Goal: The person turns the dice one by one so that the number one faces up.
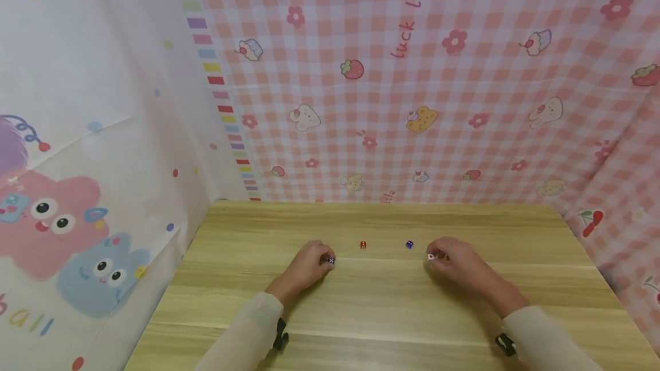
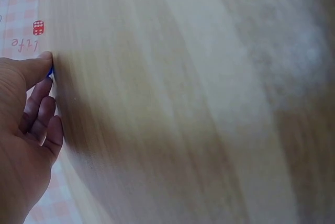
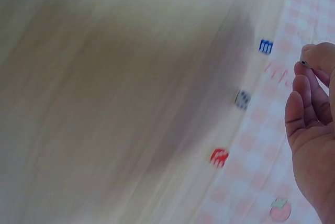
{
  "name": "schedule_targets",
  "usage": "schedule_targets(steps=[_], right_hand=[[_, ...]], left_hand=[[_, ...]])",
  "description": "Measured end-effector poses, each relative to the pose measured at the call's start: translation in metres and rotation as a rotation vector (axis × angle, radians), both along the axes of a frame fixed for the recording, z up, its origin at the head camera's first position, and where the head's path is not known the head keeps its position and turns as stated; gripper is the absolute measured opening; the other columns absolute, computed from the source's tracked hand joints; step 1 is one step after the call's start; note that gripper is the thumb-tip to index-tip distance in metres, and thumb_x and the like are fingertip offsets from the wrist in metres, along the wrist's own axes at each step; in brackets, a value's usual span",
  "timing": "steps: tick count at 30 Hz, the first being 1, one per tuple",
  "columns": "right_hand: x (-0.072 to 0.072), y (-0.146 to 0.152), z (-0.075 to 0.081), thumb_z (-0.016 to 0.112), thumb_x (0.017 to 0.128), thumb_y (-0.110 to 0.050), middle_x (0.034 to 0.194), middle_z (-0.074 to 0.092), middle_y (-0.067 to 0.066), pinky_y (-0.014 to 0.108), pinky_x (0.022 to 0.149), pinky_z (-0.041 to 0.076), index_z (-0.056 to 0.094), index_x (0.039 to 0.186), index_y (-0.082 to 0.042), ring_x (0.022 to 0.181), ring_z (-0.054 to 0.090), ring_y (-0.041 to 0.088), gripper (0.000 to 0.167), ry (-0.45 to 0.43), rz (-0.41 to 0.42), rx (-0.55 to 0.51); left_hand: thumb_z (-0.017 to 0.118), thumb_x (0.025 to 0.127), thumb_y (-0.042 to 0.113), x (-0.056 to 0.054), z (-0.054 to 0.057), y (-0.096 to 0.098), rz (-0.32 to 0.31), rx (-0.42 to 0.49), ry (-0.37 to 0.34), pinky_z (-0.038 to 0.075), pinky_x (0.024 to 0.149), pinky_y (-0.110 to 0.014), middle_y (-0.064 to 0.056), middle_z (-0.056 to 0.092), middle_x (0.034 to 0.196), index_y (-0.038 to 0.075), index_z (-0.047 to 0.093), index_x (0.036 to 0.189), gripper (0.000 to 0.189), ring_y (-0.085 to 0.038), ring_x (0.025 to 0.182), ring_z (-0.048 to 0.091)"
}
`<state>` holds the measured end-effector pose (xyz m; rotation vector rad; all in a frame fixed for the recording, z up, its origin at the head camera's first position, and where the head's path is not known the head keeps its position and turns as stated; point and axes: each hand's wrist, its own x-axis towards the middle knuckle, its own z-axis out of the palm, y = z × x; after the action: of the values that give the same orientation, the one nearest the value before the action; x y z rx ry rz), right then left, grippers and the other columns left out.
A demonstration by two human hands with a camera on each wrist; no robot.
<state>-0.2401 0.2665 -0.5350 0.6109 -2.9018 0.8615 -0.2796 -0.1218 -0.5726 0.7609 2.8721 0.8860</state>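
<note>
My left hand [image 1: 308, 265] pinches a small blue die [image 1: 332, 261] between thumb and index finger, close to the tabletop. Only a blue sliver of it shows in the left wrist view, at the fingertips. My right hand [image 1: 458, 261] pinches a small white die [image 1: 431, 257]; its fingers hide most of it in the right wrist view. Between the hands lie a red die [image 1: 363, 244] and another blue die [image 1: 409, 244]. In the right wrist view, a whitish die [image 3: 242, 99] and a second red die [image 3: 219, 157] continue the row; the head view does not show them.
The wood-grain table [image 1: 381, 314] reaches back to a pink checked cloth [image 1: 381, 85] hung behind it. A white cloth with cartoon prints [image 1: 113, 147] hangs on the left. Dark bands [image 1: 280, 335] sit at both wrists.
</note>
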Motion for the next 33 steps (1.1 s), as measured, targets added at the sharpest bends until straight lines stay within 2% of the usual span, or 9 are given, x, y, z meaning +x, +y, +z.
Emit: schedule_targets(steps=[4, 10, 16, 21, 27, 33], right_hand=[[-0.001, -0.015, 0.001, 0.075, 0.094, -0.014, 0.101, 0.070, -0.002, 0.036, 0.079, 0.056, 0.072, 0.101, -0.013, 0.093, 0.063, 0.014, 0.007, -0.023, 0.017, 0.001], [-0.001, -0.035, -0.004, 0.076, 0.092, -0.014, 0.097, 0.067, -0.005, 0.031, 0.077, 0.056, 0.070, 0.096, -0.017, 0.089, 0.061, 0.010, 0.008, 0.041, 0.097, 0.013], [-0.001, -0.054, -0.010, 0.077, 0.091, -0.013, 0.092, 0.062, -0.009, 0.027, 0.076, 0.053, 0.067, 0.093, -0.018, 0.087, 0.057, 0.006, 0.011, 0.064, 0.179, 0.029], [-0.001, -0.067, -0.016, 0.076, 0.093, -0.014, 0.095, 0.064, -0.009, 0.026, 0.078, 0.054, 0.068, 0.096, -0.018, 0.089, 0.057, 0.005, 0.009, 0.018, 0.251, 0.030], [0.001, -0.076, -0.022, 0.075, 0.095, -0.016, 0.097, 0.062, -0.010, 0.024, 0.078, 0.053, 0.068, 0.098, -0.018, 0.088, 0.055, 0.002, 0.008, -0.056, 0.288, 0.039], [0.001, -0.079, -0.028, 0.075, 0.095, -0.016, 0.096, 0.061, -0.009, 0.024, 0.076, 0.051, 0.067, 0.099, -0.018, 0.086, 0.052, 0.001, 0.009, -0.049, 0.301, 0.069]], left_hand=[[0.080, 0.090, 0.010, 0.000, 0.003, 0.000, 0.004, 0.002, -0.010, 0.050, 0.080, -0.030, 0.003, 0.060, 0.089, 0.012, 0.076, 0.093, 0.005, -0.012, 0.088, 0.053], [0.080, 0.090, 0.010, 0.000, 0.004, 0.000, 0.009, -0.001, -0.011, 0.050, 0.080, -0.030, 0.003, 0.061, 0.089, 0.011, 0.076, 0.094, 0.006, -0.012, 0.088, 0.053], [0.079, 0.091, 0.011, 0.000, 0.005, -0.003, 0.007, 0.000, -0.002, 0.051, 0.080, -0.029, 0.004, 0.061, 0.090, 0.012, 0.076, 0.093, 0.004, -0.012, 0.087, 0.053], [0.080, 0.091, 0.011, 0.000, 0.003, -0.005, 0.011, -0.001, 0.003, 0.050, 0.079, -0.028, 0.005, 0.061, 0.089, 0.013, 0.076, 0.092, 0.005, -0.011, 0.087, 0.052], [0.080, 0.090, 0.011, 0.000, 0.002, -0.004, -0.011, 0.008, 0.003, 0.050, 0.079, -0.029, 0.003, 0.061, 0.089, 0.011, 0.076, 0.092, 0.004, -0.012, 0.086, 0.053], [0.079, 0.091, 0.011, 0.001, 0.003, -0.001, -0.015, 0.010, 0.000, 0.049, 0.079, -0.029, 0.003, 0.061, 0.089, 0.012, 0.075, 0.091, 0.004, -0.012, 0.086, 0.053]])
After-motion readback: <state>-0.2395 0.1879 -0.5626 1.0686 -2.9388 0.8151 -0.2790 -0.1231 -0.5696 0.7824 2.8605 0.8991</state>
